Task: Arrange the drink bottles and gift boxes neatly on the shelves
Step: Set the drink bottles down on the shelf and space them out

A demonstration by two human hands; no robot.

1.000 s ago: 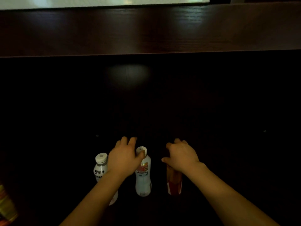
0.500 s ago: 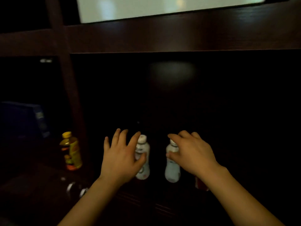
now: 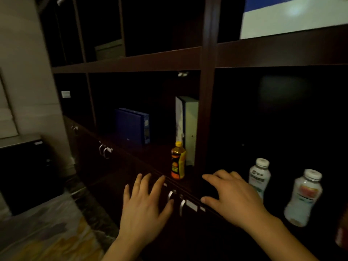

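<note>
Two white drink bottles stand upright in the right shelf bay: one with a green label and one with a red label. A red item shows at the right edge. An orange-yellow bottle stands at the front of the left bay, beside a pale upright gift box. A blue gift box stands further left. My left hand hovers open, fingers spread, in front of the cabinet doors. My right hand hovers open just left of the green-label bottle, holding nothing.
A dark wooden shelf upright divides the two bays. Metal door handles sit below the shelf edge. A white and blue box stands on the upper shelf. A black unit and patterned fabric lie lower left.
My view has swung left, revealing the left bay and its boxes. Both hands have come off the white bottles and moved left, now spread open in front of the cabinet.
</note>
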